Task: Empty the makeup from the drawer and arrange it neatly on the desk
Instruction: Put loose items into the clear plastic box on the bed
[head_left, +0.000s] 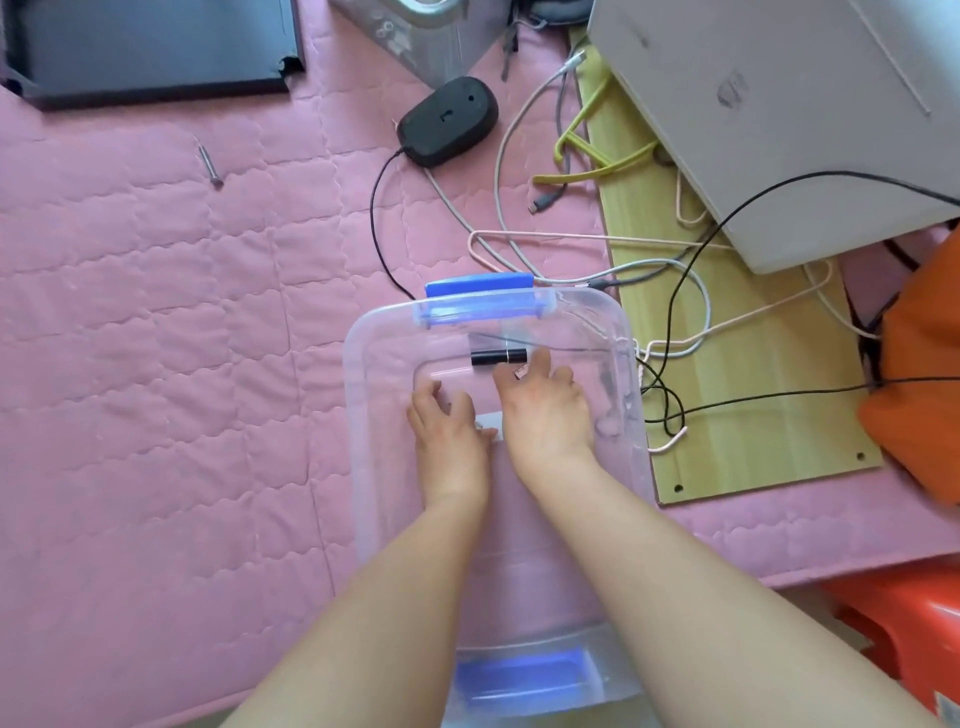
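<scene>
A clear plastic bin (358, 415) with blue latches sits on the pink quilted surface, and both my hands are inside it. A black lipstick tube (497, 357) lies on the bin floor at the far end. My right hand (545, 415) is palm down with fingers spread, its fingertips at the tube. A tiny pinkish piece (521, 373) shows between its thumb and forefinger. My left hand (449, 426) rests on the bin floor with fingers apart. A flat white item (491, 420) lies between the hands, partly hidden by them.
A black mouse (448, 120) and tangled cables (670, 312) lie beyond the bin. A wooden board (748, 405) and grey box (769, 114) are at the right. A dark tray (150, 47) is at far left, a screw (209, 165) on the quilt, and an orange stool (904, 618) at lower right.
</scene>
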